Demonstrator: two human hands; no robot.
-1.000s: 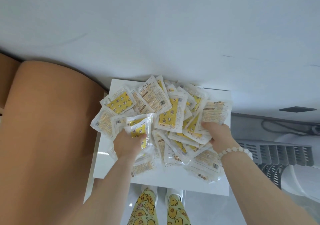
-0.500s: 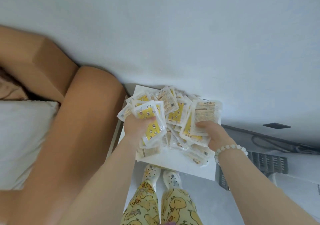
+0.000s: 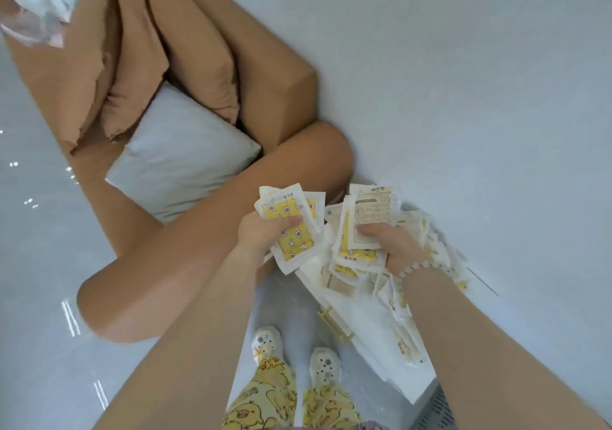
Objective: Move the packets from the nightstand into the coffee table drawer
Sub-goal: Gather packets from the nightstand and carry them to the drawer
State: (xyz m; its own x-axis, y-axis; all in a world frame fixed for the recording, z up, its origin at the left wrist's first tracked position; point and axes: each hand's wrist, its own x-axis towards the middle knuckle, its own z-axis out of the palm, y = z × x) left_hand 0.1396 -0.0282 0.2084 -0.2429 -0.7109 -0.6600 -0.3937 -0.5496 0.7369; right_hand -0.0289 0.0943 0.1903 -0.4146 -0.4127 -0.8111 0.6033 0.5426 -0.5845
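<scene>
My left hand [image 3: 263, 234] grips a bunch of white and yellow packets [image 3: 293, 227], lifted above the sofa arm. My right hand [image 3: 394, 247], with a bead bracelet at the wrist, holds a second stack of packets [image 3: 367, 227] above the white nightstand [image 3: 390, 353]. Several more packets [image 3: 407, 343] lie spread on the nightstand top under my right forearm. The coffee table drawer is not in view.
A tan sofa [image 3: 205, 217] with tan cushions and a grey pillow [image 3: 185, 161] stands to the left against the white wall. Glossy grey floor lies on the left. My feet in white clogs [image 3: 294, 353] stand in front of the nightstand.
Both hands have lifted their packets off the pile. The view has swung left, so the nightstand now sits at lower right and the sofa fills the left.
</scene>
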